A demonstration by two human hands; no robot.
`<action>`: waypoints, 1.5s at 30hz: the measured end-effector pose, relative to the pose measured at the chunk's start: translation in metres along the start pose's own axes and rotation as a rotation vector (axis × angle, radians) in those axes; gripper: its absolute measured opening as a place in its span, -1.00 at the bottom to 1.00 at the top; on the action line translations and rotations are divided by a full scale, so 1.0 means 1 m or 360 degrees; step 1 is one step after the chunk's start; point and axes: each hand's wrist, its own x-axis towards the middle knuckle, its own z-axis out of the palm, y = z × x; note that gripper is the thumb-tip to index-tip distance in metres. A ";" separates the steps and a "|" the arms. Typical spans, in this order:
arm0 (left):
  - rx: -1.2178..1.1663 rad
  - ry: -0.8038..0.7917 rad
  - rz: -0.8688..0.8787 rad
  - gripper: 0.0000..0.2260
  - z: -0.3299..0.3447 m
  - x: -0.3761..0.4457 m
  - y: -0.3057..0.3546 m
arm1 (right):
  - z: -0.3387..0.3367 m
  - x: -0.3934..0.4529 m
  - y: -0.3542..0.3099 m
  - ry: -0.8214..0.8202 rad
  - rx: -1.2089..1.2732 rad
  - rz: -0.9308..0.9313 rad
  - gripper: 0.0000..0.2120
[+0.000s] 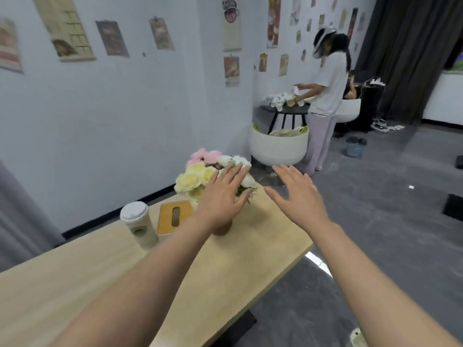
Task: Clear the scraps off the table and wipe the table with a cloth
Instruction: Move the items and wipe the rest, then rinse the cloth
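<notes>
A light wooden table (105,276) runs from the lower left toward the middle. Both my arms reach out over it with fingers straight and palms down. My left hand (223,199) hovers in front of a bunch of pink, yellow and white flowers (198,176) whose vase is mostly hidden behind it. My right hand (298,194) hangs past the table's far corner, over the floor, holding nothing. No scraps or cloth show in the head view.
A white lidded paper cup (139,225) and a wooden tissue box (174,219) stand left of the flowers. Beyond the table sits a white tub chair (278,146). A person (325,101) works at a small dark table (285,110) with cups.
</notes>
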 end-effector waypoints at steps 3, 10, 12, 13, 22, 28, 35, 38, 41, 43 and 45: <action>0.0048 0.0008 -0.0158 -0.50 -0.021 -0.035 -0.059 | 0.030 0.011 -0.059 -0.0045 0.0031 -0.0145 -0.43; 0.0128 -0.0020 -0.0543 -0.50 -0.053 -0.123 -0.177 | 0.098 0.016 -0.175 -0.0270 0.0159 -0.0373 -0.44; 0.0142 -0.0019 -0.0649 -0.50 -0.059 -0.145 -0.201 | 0.117 0.017 -0.198 -0.0332 0.0204 -0.0425 -0.43; 0.0156 -0.0018 -0.0698 -0.50 -0.061 -0.154 -0.211 | 0.126 0.019 -0.207 -0.0362 0.0222 -0.0443 -0.43; 0.0132 -0.0104 -0.1036 -0.50 -0.043 -0.188 -0.267 | 0.207 0.046 -0.242 -0.0631 0.0311 -0.0485 -0.44; 0.0128 -0.0209 -0.1141 -0.50 -0.014 -0.162 -0.297 | 0.252 0.082 -0.245 -0.0770 0.0269 -0.0511 -0.45; -0.0185 -0.0282 -0.1330 -0.52 0.027 -0.119 -0.323 | 0.299 0.125 -0.238 -0.0902 0.0332 -0.0449 -0.47; -0.0764 -0.0139 -0.1600 -0.52 0.043 -0.105 -0.329 | 0.321 0.135 -0.238 -0.0960 0.0398 -0.0336 -0.49; -0.1131 -0.0073 -0.1862 -0.52 0.056 -0.094 -0.337 | 0.340 0.142 -0.239 -0.0993 0.0452 -0.0205 -0.51; -0.1203 -0.0132 -0.1915 -0.51 0.063 -0.090 -0.340 | 0.349 0.142 -0.240 -0.1020 0.0485 -0.0092 -0.52; -0.1257 -0.0150 -0.1916 -0.55 0.070 -0.089 -0.343 | 0.355 0.141 -0.243 -0.1034 0.0567 -0.0028 -0.52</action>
